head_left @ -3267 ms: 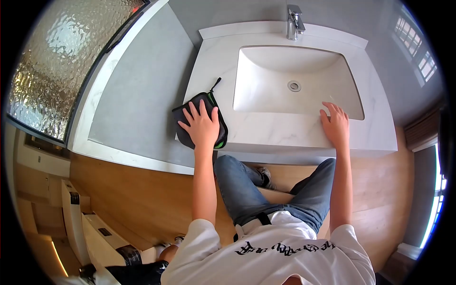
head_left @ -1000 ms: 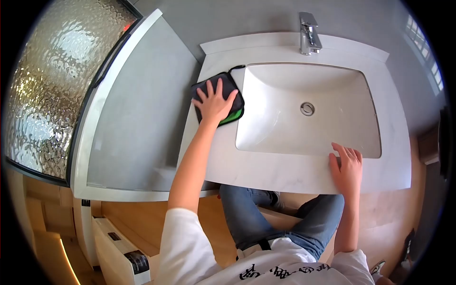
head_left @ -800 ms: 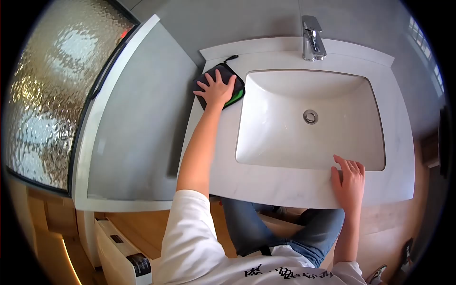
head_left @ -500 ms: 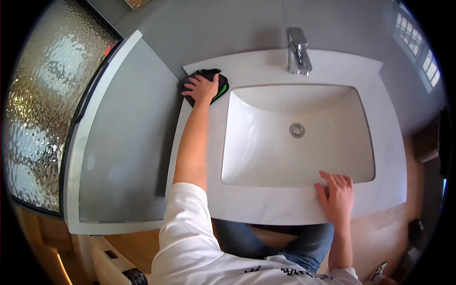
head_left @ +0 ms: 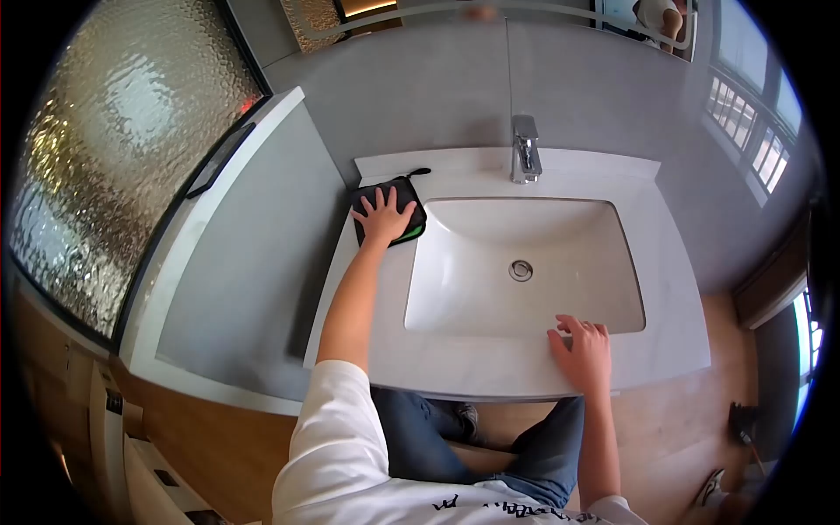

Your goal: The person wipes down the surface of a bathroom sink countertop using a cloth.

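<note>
My left hand (head_left: 381, 219) lies palm down with spread fingers on top of a black zip case (head_left: 414, 197). The case has a green edge and a short strap that points to the right, and it rests on the white countertop (head_left: 490, 367) in the back left corner. Part of the case's top is hidden under the hand. At the front right of the white sink (head_left: 472, 297), my right hand (head_left: 584, 348) hovers at or rests on the rim; contact is unclear. Its fingers are loosely bent and apart, with nothing in them.
A chrome faucet (head_left: 525, 150) stands behind the sink, above the drain (head_left: 521, 270). To the left rises a grey half wall (head_left: 254, 254) with a white cap, beside a textured glass panel (head_left: 131, 175). A mirror (head_left: 569, 10) edges the top. Another person's shoe (head_left: 713, 486) shows on the floor.
The view has tilted up, bringing the mirror in. Under my left hand the case sits straighter, its strap now stretched to the right, and the fingers are spread wider. My right hand stays by the sink's front.
</note>
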### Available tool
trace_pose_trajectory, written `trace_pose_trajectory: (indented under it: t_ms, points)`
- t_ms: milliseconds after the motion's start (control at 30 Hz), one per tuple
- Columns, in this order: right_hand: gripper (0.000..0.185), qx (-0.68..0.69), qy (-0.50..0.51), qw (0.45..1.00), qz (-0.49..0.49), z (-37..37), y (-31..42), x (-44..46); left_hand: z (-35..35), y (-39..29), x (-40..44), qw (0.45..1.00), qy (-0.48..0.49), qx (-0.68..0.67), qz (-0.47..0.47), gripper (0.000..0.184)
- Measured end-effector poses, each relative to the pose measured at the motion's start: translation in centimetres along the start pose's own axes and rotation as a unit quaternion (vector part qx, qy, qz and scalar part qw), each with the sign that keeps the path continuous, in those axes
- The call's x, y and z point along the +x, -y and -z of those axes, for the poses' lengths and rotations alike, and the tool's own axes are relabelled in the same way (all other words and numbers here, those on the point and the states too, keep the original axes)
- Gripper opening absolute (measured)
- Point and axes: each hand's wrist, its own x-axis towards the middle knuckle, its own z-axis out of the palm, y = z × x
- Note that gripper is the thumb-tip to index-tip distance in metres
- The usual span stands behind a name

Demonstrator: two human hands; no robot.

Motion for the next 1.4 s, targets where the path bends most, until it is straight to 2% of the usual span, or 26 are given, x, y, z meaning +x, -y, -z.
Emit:
trace_pose_trajectory:
  t_ms: [133,300,533,600,667,767,967,1100,1167,1233,1400]
  points:
    - [0.024,-0.001,-0.019,1.0,0.021,-0.9,-0.8,-0.2,0.5,1.2,-8.4,0.997,0.006,0.004,-0.079,0.079]
    - [0.023,0.009,-0.024,0.999,0.033,-1.0,-1.2,-0.4,1.1,4.3,-21.0,0.985,-0.037,0.014,-0.168,0.079]
    - [0.024,-0.011,-0.004,0.999,0.031,-0.7,-1.2,-0.3,1.5,4.1,-33.1,0.981,-0.109,0.022,-0.162,0.072]
    - [0.025,-0.023,-0.008,0.999,0.029,-0.8,-1.2,-0.4,2.1,3.8,-33.5,0.985,-0.077,0.024,-0.153,0.072]
    - [0.023,-0.018,-0.012,0.999,0.033,-0.9,-1.2,-0.4,3.0,3.5,-32.4,0.992,-0.016,0.022,-0.127,0.075]
    - [0.024,-0.005,-0.004,0.999,0.034,-0.7,-1.2,-0.4,3.6,3.9,-28.1,0.994,0.018,0.011,-0.112,0.079]
    - [0.024,-0.005,0.005,1.0,0.026,-0.2,-0.7,-0.3,1.3,2.9,-14.7,0.998,0.001,-0.005,-0.059,0.085]
    - [0.024,-0.017,-0.006,0.999,0.038,-0.2,-0.6,-0.1,0.4,1.2,-6.4,0.999,-0.014,-0.005,0.032,0.084]
    - [0.023,-0.006,0.001,1.0,0.026,-0.1,-0.4,-0.1,0.0,0.4,-3.3,0.998,-0.029,-0.017,0.055,0.088]
    - [0.023,-0.001,-0.004,1.0,0.026,-0.4,-0.4,0.0,-0.6,-0.3,-0.4,0.99,-0.059,-0.013,0.125,0.093]
    - [0.025,-0.007,0.008,1.0,0.014,-0.2,-0.1,0.1,-1.1,-0.3,5.0,0.989,-0.069,-0.009,0.132,0.093]
